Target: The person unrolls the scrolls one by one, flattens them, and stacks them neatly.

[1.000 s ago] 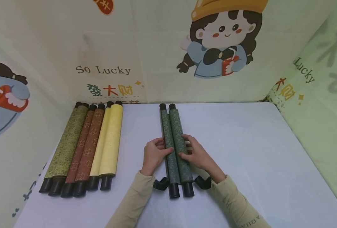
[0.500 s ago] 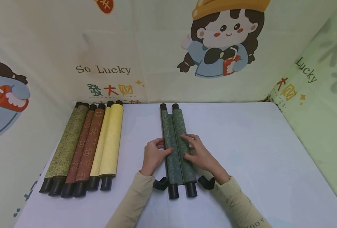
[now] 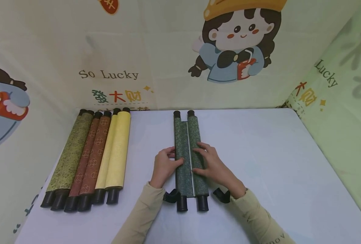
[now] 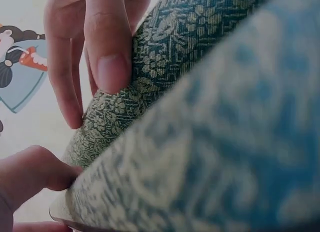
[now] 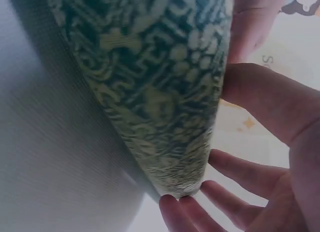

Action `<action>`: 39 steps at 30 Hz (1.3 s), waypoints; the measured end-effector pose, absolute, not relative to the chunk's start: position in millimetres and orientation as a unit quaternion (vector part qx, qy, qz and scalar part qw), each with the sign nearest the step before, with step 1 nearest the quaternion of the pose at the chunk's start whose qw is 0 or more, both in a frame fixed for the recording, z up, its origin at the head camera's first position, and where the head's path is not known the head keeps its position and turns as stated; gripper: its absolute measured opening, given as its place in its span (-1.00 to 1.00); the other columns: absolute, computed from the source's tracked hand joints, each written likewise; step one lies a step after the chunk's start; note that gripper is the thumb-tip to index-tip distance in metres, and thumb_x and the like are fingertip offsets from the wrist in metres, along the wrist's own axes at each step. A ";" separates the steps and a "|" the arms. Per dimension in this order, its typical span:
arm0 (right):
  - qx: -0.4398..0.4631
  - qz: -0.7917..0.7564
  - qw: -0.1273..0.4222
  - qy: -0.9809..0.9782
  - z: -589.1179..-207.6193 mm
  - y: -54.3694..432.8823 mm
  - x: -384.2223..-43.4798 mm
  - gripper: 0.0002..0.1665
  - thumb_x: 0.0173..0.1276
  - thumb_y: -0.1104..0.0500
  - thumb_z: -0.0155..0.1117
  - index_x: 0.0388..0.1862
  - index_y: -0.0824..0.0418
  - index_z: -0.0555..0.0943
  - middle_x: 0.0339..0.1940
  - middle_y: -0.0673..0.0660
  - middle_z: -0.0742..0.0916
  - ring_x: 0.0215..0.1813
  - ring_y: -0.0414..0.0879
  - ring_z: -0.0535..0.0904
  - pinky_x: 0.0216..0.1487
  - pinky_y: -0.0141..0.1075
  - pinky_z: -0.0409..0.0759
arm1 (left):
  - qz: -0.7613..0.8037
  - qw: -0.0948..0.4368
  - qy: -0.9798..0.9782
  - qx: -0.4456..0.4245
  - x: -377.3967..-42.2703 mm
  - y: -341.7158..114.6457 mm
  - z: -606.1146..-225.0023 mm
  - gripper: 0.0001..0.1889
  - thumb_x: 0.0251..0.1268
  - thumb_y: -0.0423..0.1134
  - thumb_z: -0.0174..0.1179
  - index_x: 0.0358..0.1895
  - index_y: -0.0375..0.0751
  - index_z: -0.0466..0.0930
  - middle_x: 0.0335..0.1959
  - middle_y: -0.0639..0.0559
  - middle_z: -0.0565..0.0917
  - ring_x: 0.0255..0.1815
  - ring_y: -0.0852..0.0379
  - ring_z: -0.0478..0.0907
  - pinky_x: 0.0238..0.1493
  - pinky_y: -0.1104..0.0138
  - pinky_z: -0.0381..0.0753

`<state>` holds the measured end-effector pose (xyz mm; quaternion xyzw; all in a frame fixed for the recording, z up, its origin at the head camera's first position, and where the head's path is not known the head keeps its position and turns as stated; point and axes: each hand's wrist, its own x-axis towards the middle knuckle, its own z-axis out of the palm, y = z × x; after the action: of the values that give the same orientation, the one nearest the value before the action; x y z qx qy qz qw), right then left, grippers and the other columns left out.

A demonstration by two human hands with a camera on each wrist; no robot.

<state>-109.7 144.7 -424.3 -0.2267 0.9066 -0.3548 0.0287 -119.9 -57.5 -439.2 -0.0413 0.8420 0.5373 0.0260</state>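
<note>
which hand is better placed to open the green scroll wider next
Probably the right hand: it holds the right roll, whereas the left hand holds the left roll, with the yellow scroll on that side.

Stretches left arm (image 3: 136, 214) and right arm (image 3: 258, 215) forward, slanting inward toward each other. Grips with left hand (image 3: 164, 167), pointing thumb (image 3: 178, 163) rightward and bending fingers (image 3: 168, 150) farther out from the body. Grips likewise with right hand (image 3: 215, 168), pointing thumb leftward, nearer the body than the curved, slightly spread fingers.
</note>
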 end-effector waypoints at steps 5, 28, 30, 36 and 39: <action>-0.220 -0.352 0.040 0.909 -420.9 147.6 -108.5 -0.26 0.18 0.23 0.49 0.33 0.36 0.45 0.48 0.39 0.31 0.44 0.35 0.21 0.30 0.22 0.37 | 0.537 0.016 0.843 -0.031 -117.8 -59.4 -438.5 -0.41 0.03 -0.32 0.41 0.20 -0.40 0.55 0.02 -0.23 0.70 -0.04 -0.08 0.68 -0.01 0.09 0.64; -0.215 -0.338 0.041 0.915 -426.0 168.6 -103.9 -0.16 0.14 0.03 0.56 0.35 0.28 0.47 0.54 0.35 0.25 0.51 0.35 0.15 0.33 0.26 0.34 | 0.515 0.016 0.857 -0.003 -110.9 -66.2 -440.2 -0.48 0.15 -0.33 0.35 0.25 -0.14 0.60 0.08 -0.23 0.57 0.02 -0.08 0.59 -0.02 0.04 0.59; -0.213 -0.338 0.037 0.916 -426.0 170.7 -103.2 -0.18 0.13 0.09 0.56 0.34 0.30 0.46 0.52 0.38 0.26 0.49 0.35 0.18 0.30 0.24 0.38 | 0.515 0.015 0.857 -0.001 -110.9 -66.5 -440.2 -0.48 0.14 -0.33 0.34 0.24 -0.14 0.60 0.07 -0.22 0.57 0.01 -0.08 0.60 -0.03 0.04 0.59; -0.199 -0.348 0.044 0.915 -425.5 179.2 -101.0 -0.27 0.16 0.28 0.37 0.34 0.33 0.41 0.50 0.41 0.24 0.48 0.33 0.19 0.25 0.18 0.41 | 0.521 0.020 0.853 -0.007 -111.2 -67.2 -441.8 -0.48 0.14 -0.32 0.35 0.25 -0.10 0.60 0.02 -0.19 0.59 -0.02 -0.04 0.61 -0.05 0.09 0.60; -0.199 -0.343 0.044 0.917 -426.4 183.7 -100.5 -0.26 0.10 0.33 0.23 0.35 0.31 0.42 0.50 0.41 0.23 0.48 0.34 0.15 0.22 0.17 0.40 | 0.524 0.021 0.852 -0.008 -111.4 -67.7 -442.6 -0.48 0.14 -0.32 0.36 0.24 -0.09 0.61 0.03 -0.18 0.60 -0.02 -0.03 0.61 -0.07 0.11 0.61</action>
<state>-100.5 183.7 -426.4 -0.1987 0.9169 -0.3435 0.0437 -111.4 -67.7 -442.6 -0.0085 0.8516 0.5237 0.0207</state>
